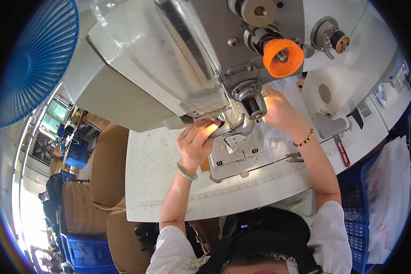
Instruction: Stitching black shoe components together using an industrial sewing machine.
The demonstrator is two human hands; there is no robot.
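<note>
My left hand (196, 140), a pale green bangle at its wrist, is at the needle area of a large sewing machine (278, 18). Its fingers are closed on the edge of a small dark piece (220, 129), whose kind I cannot make out. My right hand (281, 112), wearing a beaded bracelet, is raised beside the machine's thread tension unit (252, 102). Its fingers curl inward, and their tips are partly hidden by that unit. Translucent plastic (274, 141) hangs below this hand. An orange cone-shaped part (283, 58) juts from the machine above it.
On the white table (169, 192) are thread scraps and a printed ruler scale. Snips (294, 158) and a red-handled tool (342, 150) lie to the right. A blue fan (32, 64) is at upper left, cardboard boxes (109, 169) left, and a blue crate (356, 219) right.
</note>
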